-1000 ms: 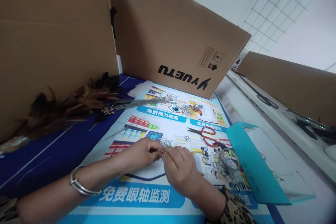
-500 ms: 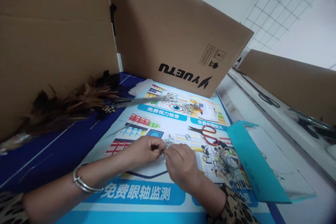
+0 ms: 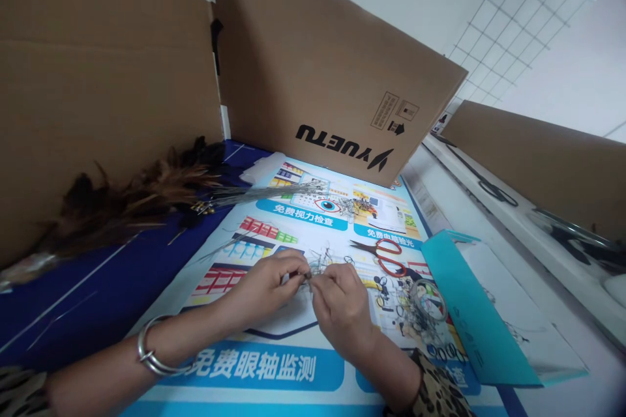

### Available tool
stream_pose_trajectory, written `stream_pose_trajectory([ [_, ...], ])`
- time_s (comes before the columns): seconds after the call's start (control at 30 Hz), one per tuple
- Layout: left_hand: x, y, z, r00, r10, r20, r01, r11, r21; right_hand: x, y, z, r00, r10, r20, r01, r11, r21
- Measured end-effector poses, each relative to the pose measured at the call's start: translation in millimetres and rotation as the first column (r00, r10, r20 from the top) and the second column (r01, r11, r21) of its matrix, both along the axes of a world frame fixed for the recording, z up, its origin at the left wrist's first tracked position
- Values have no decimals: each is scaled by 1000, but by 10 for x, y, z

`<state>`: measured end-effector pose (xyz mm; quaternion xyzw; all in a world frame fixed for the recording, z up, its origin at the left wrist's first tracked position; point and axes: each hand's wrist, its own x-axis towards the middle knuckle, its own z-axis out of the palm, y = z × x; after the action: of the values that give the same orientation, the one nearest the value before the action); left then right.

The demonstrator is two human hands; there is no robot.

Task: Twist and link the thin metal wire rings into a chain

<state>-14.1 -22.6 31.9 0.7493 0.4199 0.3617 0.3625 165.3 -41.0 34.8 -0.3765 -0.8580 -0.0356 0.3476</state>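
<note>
My left hand (image 3: 274,290) and my right hand (image 3: 342,306) meet above the printed sheet, fingertips almost touching. Both are closed in a pinch on something small and thin that I cannot make out, as the fingers cover most of it. Just behind the fingertips lies a loose tangle of fine wire pieces (image 3: 321,260). Red-handled scissors (image 3: 386,255) rest to the right of the hands, their dark blades pointing left. Beyond my right hand is a heap of small wire rings and dark bits (image 3: 415,306), with a clear roll (image 3: 430,300) on top.
A bundle of long thin wires (image 3: 264,192) lies at the back, next to brown and black feathers (image 3: 141,199) on the left. Cardboard panels (image 3: 323,65) wall off the back and left. An open turquoise box (image 3: 469,313) stands at the right edge.
Both hands stay together in almost the same place, with slight finger shifts. The wire tangle behind them shows more clearly. The view has tilted a little.
</note>
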Motion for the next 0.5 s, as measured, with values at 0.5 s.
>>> stream_pose_trajectory([
  [0.5, -26, -4, -8, 984, -37, -173, 58, 991, 118, 16, 4, -16, 1000, -14, -25, 15, 1000, 10],
])
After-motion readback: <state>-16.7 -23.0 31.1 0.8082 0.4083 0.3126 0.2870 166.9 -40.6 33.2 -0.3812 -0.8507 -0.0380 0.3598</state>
